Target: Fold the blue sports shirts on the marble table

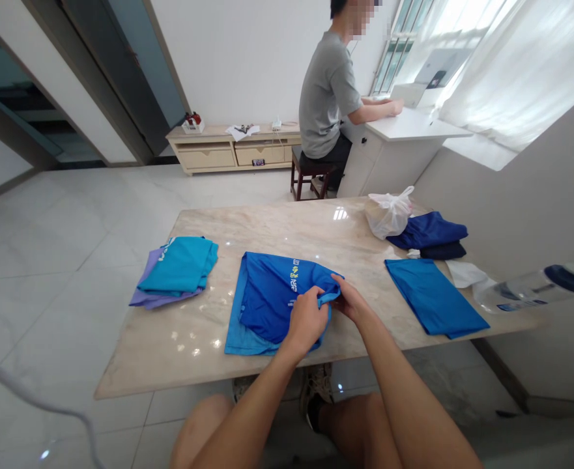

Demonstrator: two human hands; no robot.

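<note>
In front of me on the table lies a folded blue garment (267, 286), with a brighter blue outer layer and white and yellow lettering. My left hand (308, 320) is closed, pinching the fabric near its right edge. Closed on the upper right corner of the same garment is my right hand (349, 298), its fingertips partly hidden behind the bunched cloth. To the left lies a small pile of folded cloth, with a teal piece (182, 264) over a purple piece (144, 296). A folded blue cloth (433, 296) rests flat to the right.
The marble-look table (164, 365) has a clear water bottle (526, 290) at its right end. Behind are a white plastic bag (389, 212) and dark blue cloth (430, 231). Beyond, a person (326, 91) sits at a white desk (404, 124), near a low cabinet (208, 156).
</note>
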